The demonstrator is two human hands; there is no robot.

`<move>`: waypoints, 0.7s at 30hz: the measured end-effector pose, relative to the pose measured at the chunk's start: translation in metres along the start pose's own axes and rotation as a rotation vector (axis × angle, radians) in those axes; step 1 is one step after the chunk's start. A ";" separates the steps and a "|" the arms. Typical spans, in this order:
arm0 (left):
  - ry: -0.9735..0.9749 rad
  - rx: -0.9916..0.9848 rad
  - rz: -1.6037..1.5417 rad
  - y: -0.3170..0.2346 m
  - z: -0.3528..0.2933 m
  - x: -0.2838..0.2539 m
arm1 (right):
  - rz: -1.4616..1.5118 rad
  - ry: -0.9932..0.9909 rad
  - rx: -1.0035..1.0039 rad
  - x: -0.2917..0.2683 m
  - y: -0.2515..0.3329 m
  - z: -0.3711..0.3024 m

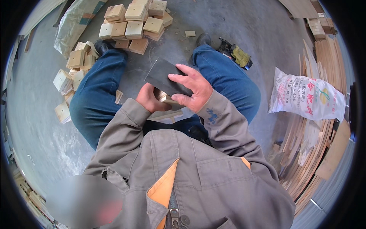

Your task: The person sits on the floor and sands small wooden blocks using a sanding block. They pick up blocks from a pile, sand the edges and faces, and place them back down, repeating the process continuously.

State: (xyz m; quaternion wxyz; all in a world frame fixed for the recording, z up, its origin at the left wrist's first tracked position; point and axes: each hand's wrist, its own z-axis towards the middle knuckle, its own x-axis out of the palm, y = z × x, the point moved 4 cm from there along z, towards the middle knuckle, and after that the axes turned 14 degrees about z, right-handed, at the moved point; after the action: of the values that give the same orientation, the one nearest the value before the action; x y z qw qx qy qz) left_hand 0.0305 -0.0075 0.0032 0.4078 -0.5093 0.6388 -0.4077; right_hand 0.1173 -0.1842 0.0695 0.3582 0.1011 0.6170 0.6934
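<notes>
Dark grey, flat rectangular panel (159,73), material not certain, was up in both hands above the gap between the seated person's knees, clear of the grey concrete floor (236,21). From where I stood, its long axis appeared to slant from far left to near right, though the right hand covered part of that end; a thin pale edge showed along the far-left short side.

Key relation noted: panel on top, pale layered wood block (164,97) just under its near edge. Contact between the two could not be confirmed, the overlap being hidden.

Left hand (149,100): curled round the block from the left and below, near the panel's near-left corner. Right hand (195,87): spread, two fingertips resting apart on the panel's upper face, thumb set off beside the near edge by the block. Pressure of the thumb: could not tell. Of the two, the right lay over the panel's face; the left sat lower, on the block's side.

Surroundings: stacked square pale wooden blocks with small centre holes (134,28) stood on the floor ahead and left, beyond the panel; a yellow-green and black power tool (241,57) lay ahead and right, beside the right leg.
</notes>
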 end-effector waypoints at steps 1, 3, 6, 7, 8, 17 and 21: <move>0.010 -0.005 0.001 -0.001 0.000 -0.001 | 0.005 0.007 -0.002 -0.001 0.000 0.001; -0.044 0.016 -0.114 0.002 0.000 -0.003 | -0.044 0.018 0.004 -0.013 -0.004 -0.011; -0.066 0.038 -0.147 0.002 0.001 -0.005 | -0.091 0.002 0.073 -0.044 -0.019 -0.048; -0.062 0.045 -0.134 0.001 0.002 -0.006 | -0.104 -0.011 0.106 -0.050 -0.021 -0.054; -0.048 0.048 -0.146 0.001 0.003 -0.006 | -0.105 -0.019 0.099 -0.054 -0.021 -0.059; -0.079 0.060 -0.312 0.015 0.007 -0.020 | -0.118 -0.075 0.090 -0.050 -0.014 -0.032; -0.086 0.039 -0.221 0.013 0.009 -0.016 | -0.063 -0.081 0.140 -0.050 -0.013 -0.022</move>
State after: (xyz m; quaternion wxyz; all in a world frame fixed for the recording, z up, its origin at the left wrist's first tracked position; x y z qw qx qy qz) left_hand 0.0373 0.0093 -0.0098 0.3975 -0.5855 0.5527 -0.4402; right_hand 0.1453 -0.2326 0.0676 0.3964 0.1345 0.6518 0.6323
